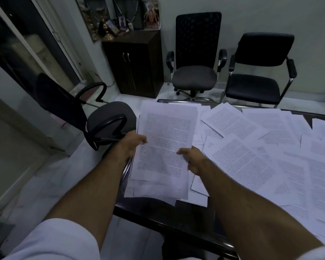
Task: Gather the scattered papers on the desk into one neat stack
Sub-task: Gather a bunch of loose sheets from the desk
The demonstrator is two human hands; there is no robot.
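A rough stack of printed white papers [165,139] lies at the left end of the dark desk [158,211], its edges uneven and jutting past the desk's left edge. My left hand [133,141] grips the stack's left side, thumb on the top sheet. My right hand [193,160] pinches the right side of the top sheets, thumb on top. Several loose printed sheets [251,156] cover the desk to the right, overlapping at different angles.
A black office chair [105,121] stands close to the desk's left end. Two more black chairs [195,72] [257,79] stand against the far wall beyond the desk. A dark wooden cabinet [133,62] sits in the corner.
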